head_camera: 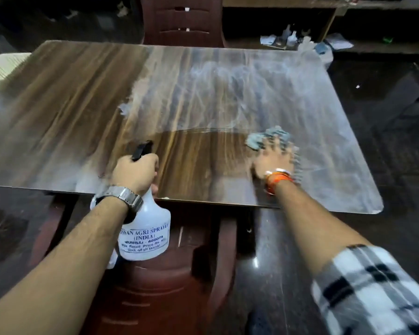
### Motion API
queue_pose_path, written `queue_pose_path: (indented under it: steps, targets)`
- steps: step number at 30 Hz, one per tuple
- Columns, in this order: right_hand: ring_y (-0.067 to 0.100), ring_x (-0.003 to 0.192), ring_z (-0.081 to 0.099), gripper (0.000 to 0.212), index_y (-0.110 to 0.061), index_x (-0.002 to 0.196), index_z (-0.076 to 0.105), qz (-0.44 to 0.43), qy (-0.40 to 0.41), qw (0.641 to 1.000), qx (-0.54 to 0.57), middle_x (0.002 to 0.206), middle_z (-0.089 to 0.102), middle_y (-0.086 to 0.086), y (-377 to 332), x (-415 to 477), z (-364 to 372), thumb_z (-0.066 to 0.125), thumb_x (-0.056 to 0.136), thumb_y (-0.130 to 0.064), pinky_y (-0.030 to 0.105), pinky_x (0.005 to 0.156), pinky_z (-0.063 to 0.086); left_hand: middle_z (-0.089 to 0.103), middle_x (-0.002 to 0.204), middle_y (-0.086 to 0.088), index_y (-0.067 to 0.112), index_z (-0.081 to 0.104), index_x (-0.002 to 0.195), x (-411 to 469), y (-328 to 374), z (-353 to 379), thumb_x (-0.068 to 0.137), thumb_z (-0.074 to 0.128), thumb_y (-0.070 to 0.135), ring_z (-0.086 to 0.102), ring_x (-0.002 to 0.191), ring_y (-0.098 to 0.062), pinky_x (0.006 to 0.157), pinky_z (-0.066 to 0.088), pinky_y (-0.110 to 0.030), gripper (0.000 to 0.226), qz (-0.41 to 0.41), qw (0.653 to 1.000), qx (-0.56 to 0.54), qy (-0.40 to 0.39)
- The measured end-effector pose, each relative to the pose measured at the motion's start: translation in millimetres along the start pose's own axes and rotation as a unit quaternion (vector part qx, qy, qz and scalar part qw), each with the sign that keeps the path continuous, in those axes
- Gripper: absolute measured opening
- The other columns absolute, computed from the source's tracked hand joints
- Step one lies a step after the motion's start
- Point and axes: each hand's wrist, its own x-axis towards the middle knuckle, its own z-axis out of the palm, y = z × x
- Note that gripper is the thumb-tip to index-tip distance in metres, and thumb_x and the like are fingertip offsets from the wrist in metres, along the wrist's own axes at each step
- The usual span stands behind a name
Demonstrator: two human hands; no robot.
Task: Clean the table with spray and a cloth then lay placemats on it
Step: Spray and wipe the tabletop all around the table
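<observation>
While the left hand (134, 174) is gripping the neck of the white spray bottle (145, 233), fingers curled tight round it just below the black trigger head, it is hanging the bottle just off the near edge of the table (70, 105), above the dark red chair (155, 298) tucked underneath. That placing is, I judge, keeping the bottle out of the wiping path while leaving it ready for another squirt.

The right hand (272, 163) is pressing down on the bluish-grey cloth (267, 137), which is lying on the tabletop right of centre, toward the near edge. Its fingers are looking spread and fairly flat over the bunched fabric, though motion blur is hiding their exact shape, and part of the cloth is poking out beyond the fingertips. A flat palm is spreading the pressure, which is suiting a broad sweep better than a pinch would.

Milky streaks are covering the right and far parts of the wood-grain top, while a darker, cleaner-looking arc is showing beside the cloth, so the wiping is seeming partly done on this side. The left half is looking duller and is probably awaiting its turn.

No placemats are showing anywhere in view, so that step is not yet begun. A second chair (183, 20) is standing at the far side
</observation>
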Motion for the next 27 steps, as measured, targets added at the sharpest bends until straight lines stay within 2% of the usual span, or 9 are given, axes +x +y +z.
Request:
queue_pose_path:
  steps: [3,6,9,12,15,17,22,24,27]
  targets:
    - [0.034,0.146,-0.001,0.054,-0.027,0.149,0.025,0.119,0.016,0.991,0.061,0.160,0.007,-0.006,62,-9,-22,0.031,0.095,-0.034,0.049,0.117,-0.002,0.063,0.062,-0.006,0.010,0.059,0.063,-17,1,17,0.067,0.057,0.021,0.051,0.029,-0.023,0.052,0.047,-0.031,0.012,0.005,1.000,0.013,0.003]
    - [0.037,0.145,0.001,0.056,-0.025,0.150,0.022,0.128,0.023,0.989,0.064,0.160,0.009,-0.005,37,-28,-21,0.032,0.096,-0.032,0.050,0.116,0.003,0.063,0.064,-0.005,0.007,0.060,0.069,-24,5,24,0.075,0.056,0.017,0.050,0.028,-0.020,0.048,0.046,-0.027,0.011,-0.011,1.000,0.000,0.002]
    - [0.036,0.143,0.013,0.058,-0.023,0.149,0.026,-0.032,0.001,0.997,0.071,0.156,0.024,-0.001,-41,-69,6,0.033,0.092,-0.036,0.047,0.114,0.010,0.065,0.065,-0.006,0.008,0.061,0.069,-27,8,29,0.068,0.056,0.021,0.052,0.032,-0.022,0.052,0.047,-0.028,0.014,-0.014,1.000,-0.001,0.002]
    - [0.035,0.145,0.007,0.052,-0.027,0.146,0.034,-0.308,-0.091,0.946,0.035,0.156,0.023,-0.006,-126,-128,30,0.034,0.095,-0.037,0.049,0.116,0.001,0.067,0.067,-0.007,0.011,0.063,0.062,-24,7,32,0.060,0.057,0.028,0.056,0.043,-0.026,0.059,0.051,-0.038,0.018,0.003,1.000,0.012,0.000]
    - [0.028,0.146,0.006,0.047,-0.029,0.143,0.038,-0.364,-0.130,0.920,0.061,0.156,0.023,-0.010,-147,-141,30,0.030,0.098,-0.039,0.044,0.117,0.002,0.068,0.066,-0.008,0.012,0.067,0.056,-19,5,32,0.049,0.058,0.034,0.059,0.060,-0.030,0.072,0.057,-0.053,0.025,0.006,0.999,0.038,0.004]
    - [0.028,0.145,0.008,0.049,-0.028,0.145,0.034,-0.332,-0.106,0.936,0.050,0.157,0.020,-0.009,-126,-129,28,0.036,0.096,-0.036,0.045,0.117,0.004,0.066,0.067,-0.009,0.012,0.064,0.057,-24,7,35,0.052,0.058,0.031,0.056,0.054,-0.028,0.063,0.052,-0.046,0.021,0.008,0.999,0.034,-0.013]
    - [0.037,0.143,0.016,0.062,-0.025,0.145,0.035,-0.100,-0.018,0.995,-0.010,0.158,0.021,0.000,20,-89,1,0.026,0.086,-0.041,0.054,0.117,0.009,0.059,0.051,-0.004,0.010,0.061,0.064,-39,11,57,0.065,0.055,0.025,0.055,0.033,-0.024,0.053,0.050,-0.034,0.017,0.008,0.998,0.044,-0.043]
    - [0.036,0.143,0.015,0.058,-0.028,0.147,0.030,0.020,0.014,1.000,-0.006,0.158,0.018,-0.001,91,-86,-16,0.024,0.090,-0.040,0.054,0.114,0.012,0.060,0.052,-0.005,0.010,0.062,0.067,-44,11,64,0.068,0.055,0.024,0.057,0.034,-0.023,0.046,0.049,-0.028,0.016,0.010,0.997,0.053,-0.049]
    - [0.035,0.144,0.011,0.057,-0.025,0.148,0.028,0.153,0.042,0.987,0.022,0.159,0.013,-0.003,148,-82,-37,0.019,0.094,-0.040,0.050,0.116,0.009,0.058,0.050,-0.010,0.007,0.062,0.065,-49,11,76,0.067,0.055,0.022,0.055,0.034,-0.026,0.049,0.050,-0.032,0.017,0.011,0.995,0.049,-0.086]
